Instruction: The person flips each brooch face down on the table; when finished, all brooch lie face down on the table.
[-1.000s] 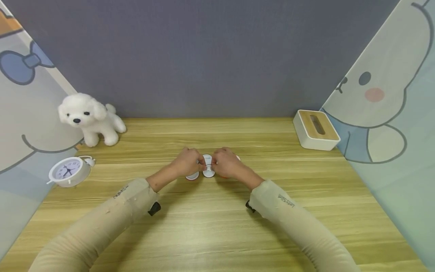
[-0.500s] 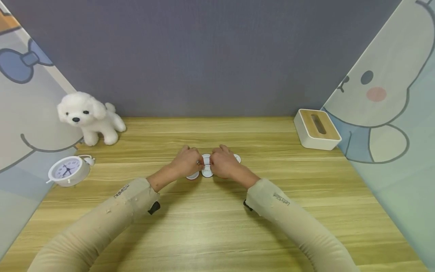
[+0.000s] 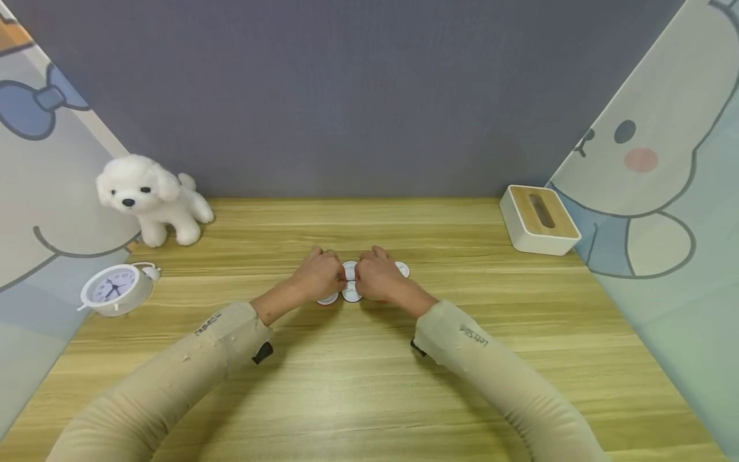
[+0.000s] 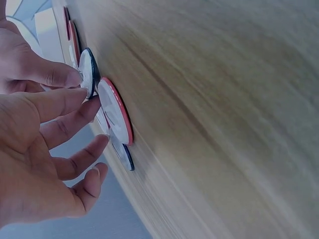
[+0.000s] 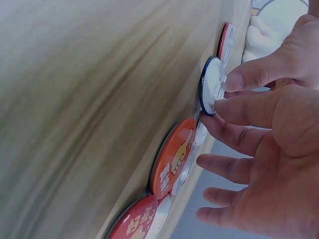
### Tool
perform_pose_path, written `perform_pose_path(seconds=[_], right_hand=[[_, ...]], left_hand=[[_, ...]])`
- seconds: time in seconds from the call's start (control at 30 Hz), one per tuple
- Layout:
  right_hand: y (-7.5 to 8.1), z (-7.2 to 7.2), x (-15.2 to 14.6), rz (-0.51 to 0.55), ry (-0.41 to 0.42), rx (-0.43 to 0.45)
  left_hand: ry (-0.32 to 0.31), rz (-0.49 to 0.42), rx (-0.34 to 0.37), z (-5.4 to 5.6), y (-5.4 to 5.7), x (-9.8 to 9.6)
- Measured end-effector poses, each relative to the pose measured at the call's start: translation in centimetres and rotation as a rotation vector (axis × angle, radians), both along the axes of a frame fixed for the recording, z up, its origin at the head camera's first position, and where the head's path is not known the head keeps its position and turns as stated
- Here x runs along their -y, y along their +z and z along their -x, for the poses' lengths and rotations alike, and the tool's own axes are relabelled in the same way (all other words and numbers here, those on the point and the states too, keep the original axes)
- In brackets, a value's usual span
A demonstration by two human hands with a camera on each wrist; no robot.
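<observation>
In the head view, both hands meet over a cluster of round badges at the middle of the table. Between them is a dark-blue-rimmed round badge (image 5: 211,82), its white back showing. My left hand (image 3: 319,276) pinches this badge from one side, its thumb at the small fastening on the back. Opposite, my right hand (image 3: 378,276) holds its edge between thumb and index finger, other fingers spread. A red-rimmed badge (image 4: 114,113) lies beside the left hand. By the right hand are an orange badge (image 5: 172,162) and a red badge (image 5: 133,220) with characters printed on them.
At the left stand a white plush dog (image 3: 152,199) and a white alarm clock (image 3: 118,290). A white tissue box (image 3: 539,220) with a wooden lid is at the back right. The wood-grain table (image 3: 346,385) meets a grey panel (image 3: 358,96) behind.
My right hand has shifted slightly left, closer to the left hand, uncovering more of a white badge at its right. The left hand stays almost in place.
</observation>
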State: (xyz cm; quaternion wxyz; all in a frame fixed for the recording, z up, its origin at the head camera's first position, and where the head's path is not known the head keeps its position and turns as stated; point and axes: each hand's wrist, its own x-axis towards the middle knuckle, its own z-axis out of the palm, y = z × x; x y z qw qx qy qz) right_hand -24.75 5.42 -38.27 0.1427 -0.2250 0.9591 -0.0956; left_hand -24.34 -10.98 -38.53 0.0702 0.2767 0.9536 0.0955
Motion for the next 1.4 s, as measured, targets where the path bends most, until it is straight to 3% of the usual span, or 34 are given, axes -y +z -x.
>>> perform_pose_path(seconds=[0.63, 0.93, 1.03, 1.2, 1.4], right_hand=[[0.1, 0.1, 0.4, -0.022, -0.029, 0.052], [0.7, 0.5, -0.8, 0.035, -0.033, -0.010], [1.0, 0.4, -1.6, 0.064, -0.037, -0.025], [1.2, 0.0, -3.0, 0.111, 0.025, -0.042], [1.0, -0.4, -4.9, 0.122, 0.099, -0.111]], left_hand=[[0.020, 0.022, 0.004, 0.1, 0.0, 0.1], [0.080, -0.028, 0.019, 0.0, 0.3, 0.5], [0.075, -0.045, 0.005, 0.1, 0.5, 0.5], [0.038, -0.079, -0.016, 0.2, 1.1, 0.1], [0.029, -0.138, 0.071, 0.4, 1.7, -0.7]])
